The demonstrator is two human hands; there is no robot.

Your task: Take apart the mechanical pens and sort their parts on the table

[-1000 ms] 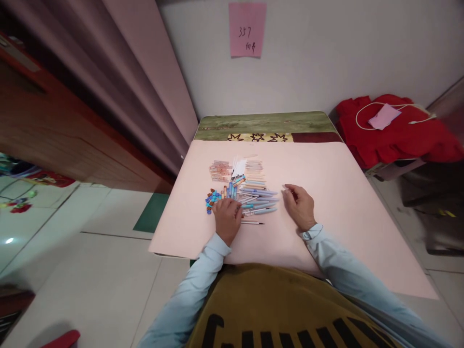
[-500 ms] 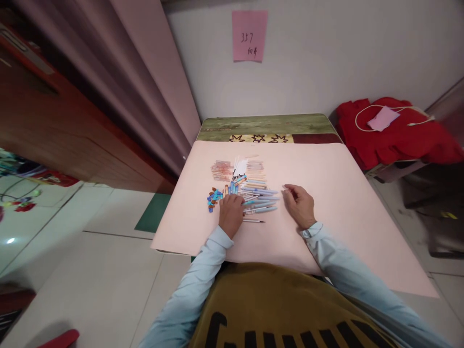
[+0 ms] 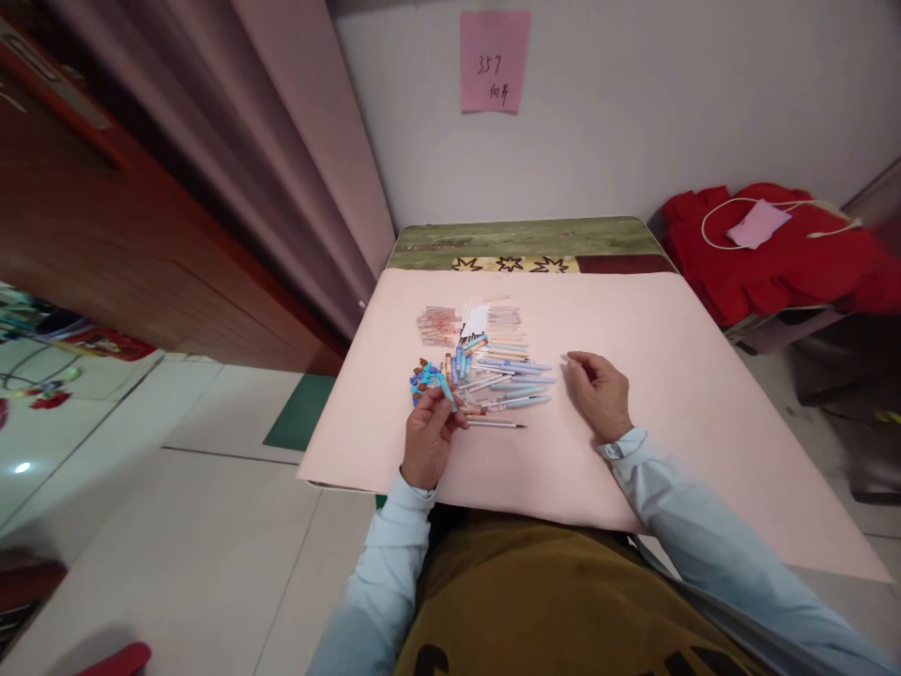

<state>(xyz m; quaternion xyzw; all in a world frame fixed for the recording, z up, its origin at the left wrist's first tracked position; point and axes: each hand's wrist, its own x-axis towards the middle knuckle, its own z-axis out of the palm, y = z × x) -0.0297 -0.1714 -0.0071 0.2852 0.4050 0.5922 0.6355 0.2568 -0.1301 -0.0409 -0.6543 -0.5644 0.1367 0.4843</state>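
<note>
My left hand point(image 3: 431, 434) is closed in a pinch on a short turquoise tube point(image 3: 446, 387), which it holds tilted above the near left of the pen parts. Beside it lies a pile of small blue and brown pieces point(image 3: 424, 372). My right hand point(image 3: 602, 390) rests on the table right of the pens, its fingers curled in; whether they hold anything is hidden. Between the hands lie several slim pale blue pens or barrels point(image 3: 525, 389), and short blue and orange tubes point(image 3: 461, 362). A thin white rod with a dark tip point(image 3: 496, 424) lies nearest me.
Farther back lie reddish thin sticks point(image 3: 437, 325), white rods with black ends point(image 3: 473, 324) and pale clear pieces point(image 3: 505, 319). A pale pink sheet point(image 3: 668, 376) covers the table. Red cloth with a white cable point(image 3: 781, 253) is at the right, a brown door point(image 3: 175, 235) at the left.
My left hand has drawn back from the pile of parts and turned up, and the turquoise tube now shows in its fingers. The right hand has barely changed its pose.
</note>
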